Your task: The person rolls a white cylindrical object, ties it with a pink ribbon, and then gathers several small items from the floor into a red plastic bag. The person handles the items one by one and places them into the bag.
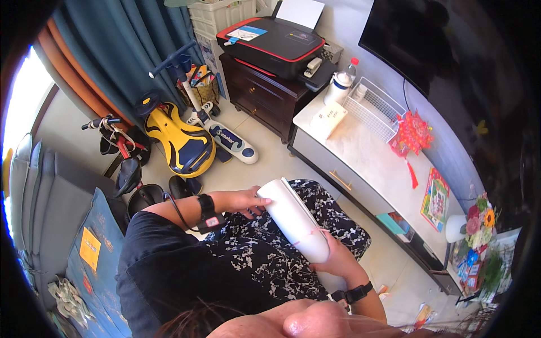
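Observation:
A large roll of white paper or thin sheet (291, 215) lies slanted over the lap, on dark floral-patterned cloth (262, 257). A thin pink tie (305, 237) circles its lower part. My left hand (246, 202) is at the upper left end of the roll, its thumb on the white surface and some fingers beside it. Around the lower right end curls my right hand (336, 257), close to the tie. Loose sheet edges show along the roll's right side. Both wrists wear black straps; a small dark box (211, 222) with a cable hangs at the left one.
A white-topped cabinet (359, 152) runs along the right, bearing a wire basket (374, 107), a bottle and flowers. Ahead stands a printer (270, 44) on a dark wooden chest (258, 93). A scooter (230, 139), a yellow ride-on toy (181, 135) and a grey sofa (63, 181) are on the left.

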{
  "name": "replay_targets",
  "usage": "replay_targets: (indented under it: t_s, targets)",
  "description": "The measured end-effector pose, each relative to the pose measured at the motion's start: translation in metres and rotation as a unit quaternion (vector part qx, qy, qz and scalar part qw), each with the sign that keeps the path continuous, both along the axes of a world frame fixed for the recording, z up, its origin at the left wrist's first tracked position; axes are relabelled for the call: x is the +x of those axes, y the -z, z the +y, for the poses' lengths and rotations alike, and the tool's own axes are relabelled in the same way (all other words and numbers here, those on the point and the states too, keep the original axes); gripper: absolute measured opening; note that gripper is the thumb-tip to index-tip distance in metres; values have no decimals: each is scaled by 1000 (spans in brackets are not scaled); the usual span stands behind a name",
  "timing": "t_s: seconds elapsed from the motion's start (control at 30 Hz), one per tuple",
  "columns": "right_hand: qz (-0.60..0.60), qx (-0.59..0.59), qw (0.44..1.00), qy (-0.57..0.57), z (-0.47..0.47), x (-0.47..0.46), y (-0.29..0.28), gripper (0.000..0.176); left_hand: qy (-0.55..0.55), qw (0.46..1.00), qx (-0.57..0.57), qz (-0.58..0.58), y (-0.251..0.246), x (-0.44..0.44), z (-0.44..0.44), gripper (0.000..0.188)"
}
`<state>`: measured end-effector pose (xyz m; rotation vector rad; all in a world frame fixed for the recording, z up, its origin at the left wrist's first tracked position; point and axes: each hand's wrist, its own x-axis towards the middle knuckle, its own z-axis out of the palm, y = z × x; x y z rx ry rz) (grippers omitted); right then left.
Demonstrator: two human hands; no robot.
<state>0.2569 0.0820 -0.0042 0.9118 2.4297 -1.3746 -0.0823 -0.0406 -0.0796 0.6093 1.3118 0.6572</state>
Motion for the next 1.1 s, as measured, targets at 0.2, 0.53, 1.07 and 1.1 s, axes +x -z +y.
replay_targets:
  t_s: [0.2,0.53,1.07,1.1]
  targets:
    - [113,33,992,52,61,-2,4,90,-153,977,147,-2,1,13,91,76]
    - [195,-193,955,114,218,-6,13,93,-129,920,329,-168,-30,19,251,116]
    - [123,-420,899,-25,218,-172,-170,100,-504,783,219,-291,-203,-40,202,71]
    - [115,-399,908,-65,216,-183,-193,101,-521,771,220,-293,-233,-54,190,70]
